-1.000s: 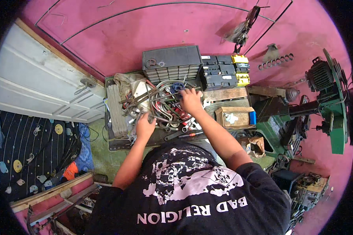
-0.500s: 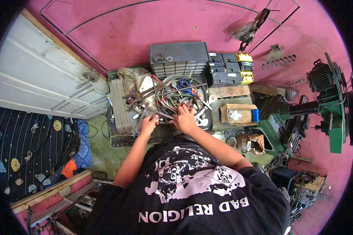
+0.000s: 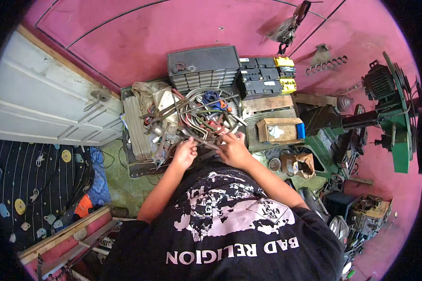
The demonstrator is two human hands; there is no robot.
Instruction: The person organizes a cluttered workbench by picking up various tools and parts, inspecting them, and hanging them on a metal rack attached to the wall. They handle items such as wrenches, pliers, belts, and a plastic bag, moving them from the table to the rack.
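My right hand (image 3: 235, 151) is closed around the near end of a long dark metal bar-shaped tool (image 3: 202, 141), which slants up to the left over the pile. My left hand (image 3: 186, 153) has its fingers curled just below the tool's other stretch; what they pinch, if anything, is too small to make out. Under and beyond both hands lies a heap of hand tools and metal parts. Among them are bent metal tubes (image 3: 198, 121), a blue clamp-like part (image 3: 211, 99) and long-handled pliers or cutters (image 3: 166, 111). Several wrenches (image 3: 162, 145) lie left of my left hand.
Behind the heap stands a dark drawer cabinet (image 3: 203, 63), with stacked black and yellow batteries (image 3: 265, 77) beside it. An open cardboard box (image 3: 280, 130) rests on the wooden slats at right. A green machine (image 3: 398, 126) stands farther right, a white door (image 3: 51, 93) at left.
Both hands have come slightly nearer my body and to the right, the right one still gripping the bar-shaped tool. The surroundings appear shifted a little left in view.
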